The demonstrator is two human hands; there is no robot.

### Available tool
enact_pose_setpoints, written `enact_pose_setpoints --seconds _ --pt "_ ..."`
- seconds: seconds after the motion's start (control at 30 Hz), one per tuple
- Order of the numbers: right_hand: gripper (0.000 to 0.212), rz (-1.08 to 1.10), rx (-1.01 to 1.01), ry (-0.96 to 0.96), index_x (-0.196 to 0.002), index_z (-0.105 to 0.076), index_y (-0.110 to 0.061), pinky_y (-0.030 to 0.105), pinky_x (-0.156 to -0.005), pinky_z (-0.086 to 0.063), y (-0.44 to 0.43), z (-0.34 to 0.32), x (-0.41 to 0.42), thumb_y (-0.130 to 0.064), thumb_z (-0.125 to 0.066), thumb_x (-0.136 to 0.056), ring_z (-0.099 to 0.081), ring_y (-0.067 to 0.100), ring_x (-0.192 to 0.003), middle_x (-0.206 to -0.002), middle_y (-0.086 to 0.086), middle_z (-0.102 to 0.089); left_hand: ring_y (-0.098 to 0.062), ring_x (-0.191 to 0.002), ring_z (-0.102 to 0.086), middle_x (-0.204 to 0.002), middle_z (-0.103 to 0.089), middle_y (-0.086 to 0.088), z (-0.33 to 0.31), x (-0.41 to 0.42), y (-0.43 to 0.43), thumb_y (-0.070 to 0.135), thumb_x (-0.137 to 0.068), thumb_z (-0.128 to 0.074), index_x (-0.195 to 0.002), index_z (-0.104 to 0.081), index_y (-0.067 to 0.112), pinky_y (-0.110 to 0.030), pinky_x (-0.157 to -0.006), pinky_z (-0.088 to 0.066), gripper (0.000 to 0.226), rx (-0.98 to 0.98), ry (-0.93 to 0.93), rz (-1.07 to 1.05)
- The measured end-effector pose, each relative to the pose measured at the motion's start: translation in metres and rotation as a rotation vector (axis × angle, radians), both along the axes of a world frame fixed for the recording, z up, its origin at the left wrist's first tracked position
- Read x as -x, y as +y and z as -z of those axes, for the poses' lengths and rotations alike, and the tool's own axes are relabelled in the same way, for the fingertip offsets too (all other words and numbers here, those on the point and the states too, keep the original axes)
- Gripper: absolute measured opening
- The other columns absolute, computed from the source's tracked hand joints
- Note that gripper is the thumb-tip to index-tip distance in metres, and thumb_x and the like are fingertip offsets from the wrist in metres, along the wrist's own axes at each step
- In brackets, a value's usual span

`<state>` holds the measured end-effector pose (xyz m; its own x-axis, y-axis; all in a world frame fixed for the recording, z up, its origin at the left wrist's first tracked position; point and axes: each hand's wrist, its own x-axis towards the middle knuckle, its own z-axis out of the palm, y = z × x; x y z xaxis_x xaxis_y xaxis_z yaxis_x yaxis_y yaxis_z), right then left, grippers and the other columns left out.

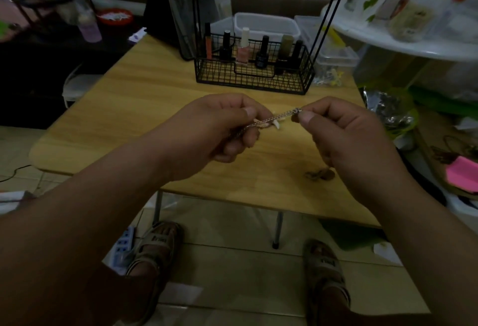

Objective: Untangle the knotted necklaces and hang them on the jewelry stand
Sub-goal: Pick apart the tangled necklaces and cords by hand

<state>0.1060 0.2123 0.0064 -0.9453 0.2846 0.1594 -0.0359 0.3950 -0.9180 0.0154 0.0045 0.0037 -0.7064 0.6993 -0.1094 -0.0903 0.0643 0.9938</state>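
The left hand (217, 129) floats above the wooden table (144, 98), its fingers curled and its thumb pressed to the forefinger, pinching one end of a thin silvery chain (274, 118). The chain runs taut from that pinch towards 2 o'clock and is clear of the tabletop. Something small and white (277, 125) hangs on it just beside the left fingertips, too small to tell what it is. At the chain's 3 o'clock end the right hand (346, 137) pinches it between thumb and forefinger, with the other fingers folded in. Both hands sit level, the chain bridging the short gap between them. At 12 o'clock from the chain, farther back on the table, stands a black wire basket (253, 80) holding upright bottles (243, 51). At 7 o'clock from the right hand a small brown tangle (320, 174) lies on the table, partly hidden by the wrist.
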Motion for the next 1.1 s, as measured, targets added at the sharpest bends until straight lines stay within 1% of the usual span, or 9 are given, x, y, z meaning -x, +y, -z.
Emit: enact_pose_setpoints --seconds 0.13,0.33,0.43,0.53,0.6,0.67,0.83,1.0,1.1 --pt "0.013 0.06 -0.004 -0.02 -0.095 -0.074 -0.02 0.024 -0.062 -0.035 0.007 0.0 0.001 -0.027 -0.064 -0.099 -0.05 -0.005 -0.053 -0.056 -0.023 -0.057 -0.021 -0.073 -0.069 -0.094 -0.073 -0.013 -0.003 0.0 -0.003 0.009 -0.107 -0.043 -0.124 -0.064 0.003 -0.027 -0.061 -0.056 0.028 -0.092 -0.164 0.106" --pt "0.012 0.043 -0.014 -0.024 -0.096 -0.075 -0.019 0.022 -0.062 -0.035 0.008 0.002 0.0 -0.027 -0.065 -0.098 -0.054 -0.007 -0.055 -0.058 -0.026 -0.059 -0.032 -0.089 -0.076 -0.112 -0.073 -0.026 -0.004 -0.003 -0.002 0.009 -0.11 -0.035 -0.13 -0.059 -0.002 -0.034 -0.072 -0.062 0.033 -0.118 -0.223 0.141" --pt "0.012 0.016 -0.058 -0.017 -0.095 -0.074 -0.022 0.018 -0.058 -0.037 0.004 0.002 -0.001 -0.028 -0.065 -0.099 -0.053 -0.007 -0.055 -0.059 -0.023 -0.06 -0.034 -0.099 -0.076 -0.113 -0.075 -0.021 -0.003 -0.003 0.001 0.011 -0.11 -0.04 -0.13 -0.061 0.003 -0.041 -0.083 -0.062 0.03 -0.014 -0.121 0.145" --pt "0.01 -0.02 -0.137 0.002 -0.093 -0.075 -0.027 0.022 -0.048 -0.043 -0.001 -0.001 -0.004 -0.03 -0.066 -0.098 -0.057 0.008 -0.06 -0.073 -0.002 -0.068 -0.016 -0.109 -0.073 -0.113 -0.077 0.0 0.002 -0.007 0.005 0.016 -0.105 -0.056 -0.118 -0.07 0.018 -0.041 -0.1 -0.056 0.02 0.145 0.161 0.071" --pt "0.009 -0.056 -0.15 0.018 -0.092 -0.075 -0.029 0.037 -0.055 -0.049 -0.004 -0.002 -0.006 -0.03 -0.067 -0.097 -0.061 0.023 -0.072 -0.082 0.009 -0.07 -0.002 -0.1 -0.069 -0.103 -0.075 0.01 0.002 -0.012 0.007 0.021 -0.099 -0.066 -0.106 -0.073 0.022 -0.023 -0.09 -0.054 0.01 0.18 0.341 0.0" --pt "0.009 -0.096 -0.154 0.041 -0.091 -0.075 -0.028 0.038 -0.058 -0.047 -0.006 -0.002 -0.008 -0.029 -0.068 -0.096 -0.06 0.028 -0.073 -0.079 0.012 -0.068 -0.001 -0.084 -0.065 -0.089 -0.071 0.009 0.001 -0.016 0.008 0.023 -0.097 -0.07 -0.096 -0.071 0.02 -0.016 -0.074 -0.051 0.003 0.148 0.444 -0.047" --pt "0.01 -0.143 -0.188 0.048 -0.09 -0.074 -0.027 0.02 -0.055 -0.041 -0.005 0.003 -0.007 -0.024 -0.067 -0.097 -0.054 0.019 -0.063 -0.071 0.006 -0.063 -0.029 -0.083 -0.064 -0.086 -0.07 -0.008 0.002 -0.018 0.014 0.028 -0.096 -0.071 -0.095 -0.07 0.018 -0.041 -0.073 -0.054 0.01 0.15 0.521 -0.087" --pt "0.009 -0.14 -0.223 0.057 -0.092 -0.075 -0.028 0.021 -0.056 -0.042 -0.005 0.003 -0.009 -0.026 -0.067 -0.097 -0.055 0.019 -0.066 -0.072 0.004 -0.063 -0.021 -0.082 -0.07 -0.084 -0.072 -0.003 0.007 -0.013 0.015 0.026 -0.098 -0.07 -0.096 -0.07 0.019 -0.049 -0.081 -0.058 0.007 0.16 0.512 -0.105" --pt "0.01 -0.15 -0.225 0.054 -0.093 -0.074 -0.028 0.021 -0.056 -0.041 -0.004 0.003 -0.009 -0.025 -0.066 -0.098 -0.053 0.011 -0.062 -0.071 0.002 -0.062 -0.015 -0.082 -0.07 -0.085 -0.072 0.0 0.009 -0.013 0.015 0.025 -0.098 -0.07 -0.099 -0.071 0.021 -0.046 -0.082 -0.06 0.004 0.166 0.539 -0.107"
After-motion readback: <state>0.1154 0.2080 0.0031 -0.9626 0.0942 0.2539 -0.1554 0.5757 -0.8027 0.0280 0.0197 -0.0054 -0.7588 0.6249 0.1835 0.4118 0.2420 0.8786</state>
